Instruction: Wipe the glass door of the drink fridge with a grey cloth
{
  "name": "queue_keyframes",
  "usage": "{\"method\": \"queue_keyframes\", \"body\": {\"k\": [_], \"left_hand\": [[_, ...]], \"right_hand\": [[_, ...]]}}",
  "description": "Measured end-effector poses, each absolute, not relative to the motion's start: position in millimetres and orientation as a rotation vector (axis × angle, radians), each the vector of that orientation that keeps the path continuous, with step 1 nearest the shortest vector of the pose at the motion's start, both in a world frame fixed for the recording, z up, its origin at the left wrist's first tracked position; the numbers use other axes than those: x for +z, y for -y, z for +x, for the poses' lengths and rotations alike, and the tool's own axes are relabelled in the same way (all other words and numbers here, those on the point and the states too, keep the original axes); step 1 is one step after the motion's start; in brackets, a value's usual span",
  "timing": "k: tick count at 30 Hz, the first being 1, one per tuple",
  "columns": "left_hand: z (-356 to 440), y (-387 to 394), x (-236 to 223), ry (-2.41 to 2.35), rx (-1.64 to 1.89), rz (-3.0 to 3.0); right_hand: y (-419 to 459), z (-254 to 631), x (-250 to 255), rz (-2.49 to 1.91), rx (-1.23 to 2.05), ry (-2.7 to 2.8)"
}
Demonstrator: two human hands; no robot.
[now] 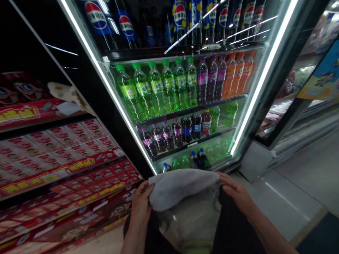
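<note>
A grey cloth [180,187] is stretched between my two hands, low in the view, in front of a drinks fridge [182,91]. My left hand [140,204] is closed on the cloth's left edge. My right hand [235,192] grips its right edge with fingers curled. Below the cloth, a clear plastic container [190,222] rests against my lap; what is in it cannot be made out. The fridge's glass door [169,141] stands just beyond the cloth.
The fridge shelves hold green, purple and orange bottles, with cola bottles [182,17] on top. A rack of red snack boxes [66,165] fills the left side. Grey floor tiles [296,190] extend to the right, next to another display case [312,77].
</note>
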State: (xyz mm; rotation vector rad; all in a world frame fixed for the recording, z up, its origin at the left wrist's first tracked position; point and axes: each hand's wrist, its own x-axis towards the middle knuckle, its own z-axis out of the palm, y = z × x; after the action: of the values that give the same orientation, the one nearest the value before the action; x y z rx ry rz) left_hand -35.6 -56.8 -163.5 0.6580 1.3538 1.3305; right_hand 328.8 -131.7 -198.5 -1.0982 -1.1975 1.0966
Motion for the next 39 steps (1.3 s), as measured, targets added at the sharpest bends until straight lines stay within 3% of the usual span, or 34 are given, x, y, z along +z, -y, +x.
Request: {"method": "queue_keyframes", "body": {"k": [9, 14, 19, 27, 33, 39], "left_hand": [[-39, 64, -165, -1.267, 1.328, 0.649], [-38, 66, -166, -1.21, 1.347, 0.625], [-41, 66, -169, -1.224, 1.349, 0.632], [-54, 66, -175, -1.258, 1.423, 0.594], [-51, 63, -180, -1.276, 1.396, 0.574], [-59, 64, -190, -1.332, 1.425, 0.576]], "right_hand": [[143, 322, -174, -1.005, 0.895, 1.022], [142, 315, -172, -0.946, 1.025, 0.921], [130, 296, -193, -0.986, 1.393, 0.979], [132, 307, -196, -0.872, 0.83, 1.291], [116, 294, -211, -0.934, 1.245, 1.267], [106, 291, -215, -0.937, 1.201, 1.014]]}}
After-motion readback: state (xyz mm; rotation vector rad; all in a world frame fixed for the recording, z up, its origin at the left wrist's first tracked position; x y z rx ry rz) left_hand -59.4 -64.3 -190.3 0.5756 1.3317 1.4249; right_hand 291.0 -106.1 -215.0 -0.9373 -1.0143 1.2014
